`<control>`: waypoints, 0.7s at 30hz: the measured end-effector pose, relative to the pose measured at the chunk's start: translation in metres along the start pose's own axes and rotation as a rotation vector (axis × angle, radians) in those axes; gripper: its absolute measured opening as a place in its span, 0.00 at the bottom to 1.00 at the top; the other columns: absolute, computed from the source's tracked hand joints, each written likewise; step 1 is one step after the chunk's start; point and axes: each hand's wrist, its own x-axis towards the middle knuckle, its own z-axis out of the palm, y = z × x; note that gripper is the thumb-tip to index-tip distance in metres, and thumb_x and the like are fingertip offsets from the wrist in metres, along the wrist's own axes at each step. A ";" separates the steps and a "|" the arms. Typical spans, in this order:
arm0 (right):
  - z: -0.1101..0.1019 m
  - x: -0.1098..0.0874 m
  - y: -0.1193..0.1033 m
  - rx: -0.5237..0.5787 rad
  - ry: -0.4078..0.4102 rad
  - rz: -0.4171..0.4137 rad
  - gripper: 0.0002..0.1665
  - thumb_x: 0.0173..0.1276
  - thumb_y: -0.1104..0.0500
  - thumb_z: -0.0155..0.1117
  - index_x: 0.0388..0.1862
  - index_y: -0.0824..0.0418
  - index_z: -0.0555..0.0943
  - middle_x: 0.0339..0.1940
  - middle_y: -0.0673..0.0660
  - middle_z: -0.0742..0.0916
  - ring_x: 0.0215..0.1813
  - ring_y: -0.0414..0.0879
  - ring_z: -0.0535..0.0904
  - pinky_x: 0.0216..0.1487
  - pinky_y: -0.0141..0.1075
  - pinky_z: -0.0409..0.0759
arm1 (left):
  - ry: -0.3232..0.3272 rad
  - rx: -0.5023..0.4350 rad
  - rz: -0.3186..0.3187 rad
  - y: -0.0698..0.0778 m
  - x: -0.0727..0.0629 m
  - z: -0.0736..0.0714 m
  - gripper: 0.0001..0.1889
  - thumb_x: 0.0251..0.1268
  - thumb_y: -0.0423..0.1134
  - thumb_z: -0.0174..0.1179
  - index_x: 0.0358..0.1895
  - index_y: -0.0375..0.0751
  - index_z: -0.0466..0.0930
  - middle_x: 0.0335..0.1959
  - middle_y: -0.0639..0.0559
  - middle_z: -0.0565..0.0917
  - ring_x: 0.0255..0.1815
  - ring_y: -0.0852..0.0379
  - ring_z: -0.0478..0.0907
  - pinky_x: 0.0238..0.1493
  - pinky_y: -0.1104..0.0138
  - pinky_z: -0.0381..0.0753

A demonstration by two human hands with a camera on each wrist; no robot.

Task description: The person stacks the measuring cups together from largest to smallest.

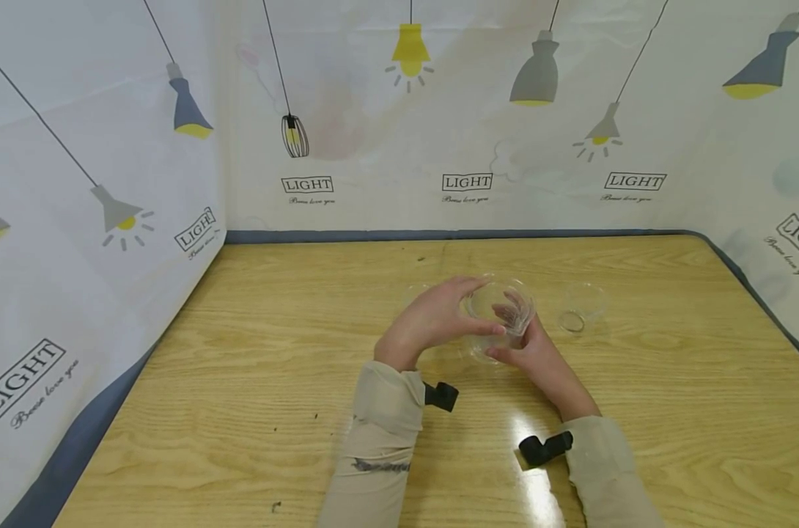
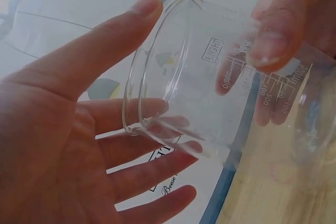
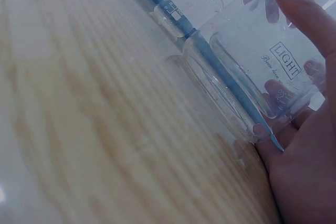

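Note:
Two clear beakers, one nested inside the other, are held tilted between both hands. Two spouted rims lie close together in the left wrist view, where the inner beaker [image 2: 205, 85] and outer beaker cannot be fully told apart. My left hand [image 1: 429, 319] holds the rim end, thumb [image 2: 123, 30] on one side and fingers on the other. Around the lower part of the outer beaker [image 3: 226, 95] my right hand [image 1: 545, 359] wraps its thumb and fingers. White scale marks show through the glass.
Another clear beaker [image 1: 584, 302] stands on the wooden table [image 1: 254, 381] to the right of the hands. A faint transparent rim [image 1: 418, 292] shows behind the left hand, partly hidden. A white lamp-printed backdrop [image 1: 386, 147] encloses the table's back and sides.

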 end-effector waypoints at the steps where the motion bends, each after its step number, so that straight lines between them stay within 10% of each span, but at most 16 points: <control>1: 0.000 0.000 0.000 0.001 0.001 0.001 0.52 0.54 0.66 0.67 0.68 0.42 0.47 0.65 0.60 0.63 0.67 0.52 0.56 0.62 0.53 0.54 | 0.000 0.000 -0.001 0.000 0.000 0.000 0.45 0.40 0.69 0.58 0.66 0.55 0.59 0.64 0.58 0.62 0.65 0.58 0.57 0.60 0.59 0.60; 21: 0.000 0.000 -0.001 0.014 0.006 0.007 0.53 0.53 0.64 0.67 0.69 0.49 0.46 0.65 0.61 0.63 0.66 0.53 0.56 0.62 0.52 0.53 | -0.044 0.007 0.028 -0.001 -0.001 0.001 0.46 0.44 0.67 0.58 0.68 0.52 0.54 0.66 0.56 0.59 0.66 0.58 0.55 0.61 0.60 0.58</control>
